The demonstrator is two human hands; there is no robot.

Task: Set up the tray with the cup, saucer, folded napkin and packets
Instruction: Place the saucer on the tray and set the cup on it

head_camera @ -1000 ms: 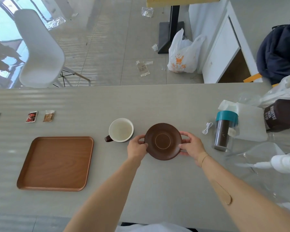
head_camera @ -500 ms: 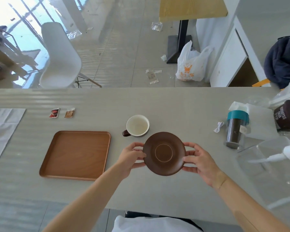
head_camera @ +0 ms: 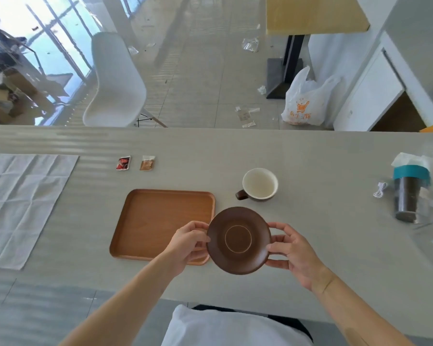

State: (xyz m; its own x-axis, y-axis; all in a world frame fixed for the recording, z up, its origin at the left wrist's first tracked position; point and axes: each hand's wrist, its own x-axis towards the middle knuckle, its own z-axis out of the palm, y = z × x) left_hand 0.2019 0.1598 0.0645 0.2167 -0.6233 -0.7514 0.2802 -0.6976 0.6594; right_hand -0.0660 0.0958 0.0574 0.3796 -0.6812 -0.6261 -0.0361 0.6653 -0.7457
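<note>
A dark brown saucer [head_camera: 238, 240] is held above the table, just right of the wooden tray [head_camera: 158, 216]. My left hand [head_camera: 189, 242] grips its left rim and my right hand [head_camera: 291, 248] its right rim. The left hand hangs over the tray's front right corner. A cup [head_camera: 259, 184], white inside with a brown handle, stands behind the saucer. A red packet [head_camera: 123, 163] and a brown packet [head_camera: 147, 163] lie beyond the tray. An unfolded white napkin [head_camera: 23, 206] is spread flat at the far left.
A dark tumbler with a teal lid [head_camera: 410, 196] stands at the right, next to a white cable [head_camera: 380, 189] and clear plastic. Beyond the table's far edge are a white chair [head_camera: 118, 81] and a plastic bag [head_camera: 305, 101] on the floor.
Both hands lifted the saucer off the table and carried it left and toward me, up to the tray's right side. The view has swung left, bringing the napkin into sight.
</note>
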